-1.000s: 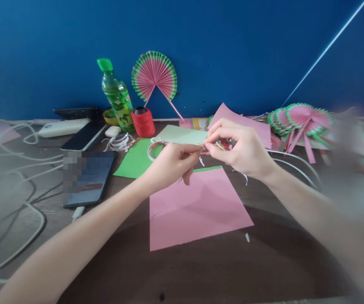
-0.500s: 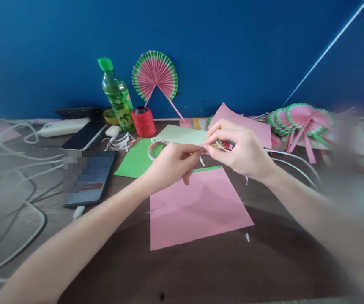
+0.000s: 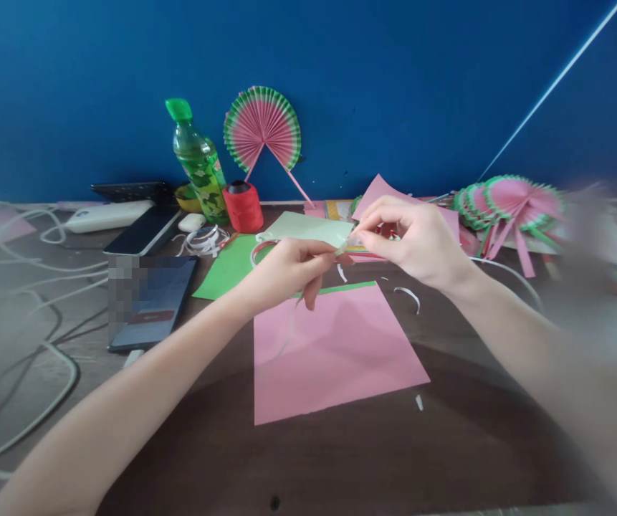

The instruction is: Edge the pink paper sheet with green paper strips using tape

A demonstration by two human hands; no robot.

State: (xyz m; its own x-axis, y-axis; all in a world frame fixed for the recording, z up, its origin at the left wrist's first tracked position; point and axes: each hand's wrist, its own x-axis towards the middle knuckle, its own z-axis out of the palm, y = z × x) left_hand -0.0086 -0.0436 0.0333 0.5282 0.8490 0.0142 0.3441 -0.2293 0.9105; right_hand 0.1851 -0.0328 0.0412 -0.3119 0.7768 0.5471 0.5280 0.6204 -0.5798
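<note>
My left hand (image 3: 287,269) and my right hand (image 3: 413,240) meet above the table, fingertips pinched together on a thin strip, apparently tape, too small to make out well. A tape roll ring (image 3: 259,249) lies just beyond my left hand on the green paper sheet (image 3: 227,271). Under both hands lies a square pink paper sheet (image 3: 335,351). A pale green sheet (image 3: 308,229) lies behind my fingers.
A green bottle (image 3: 196,161), red thread spool (image 3: 242,206) and a pink-green paper fan (image 3: 263,129) stand at the blue wall. Two phones (image 3: 150,297) and white cables (image 3: 23,272) lie left. A pile of several fans (image 3: 507,204) sits right. White paper scraps (image 3: 409,294) lie about.
My right hand has lifted slightly and moved right, pulling away from my left fingers. A curled white scrap now shows on the table below it.
</note>
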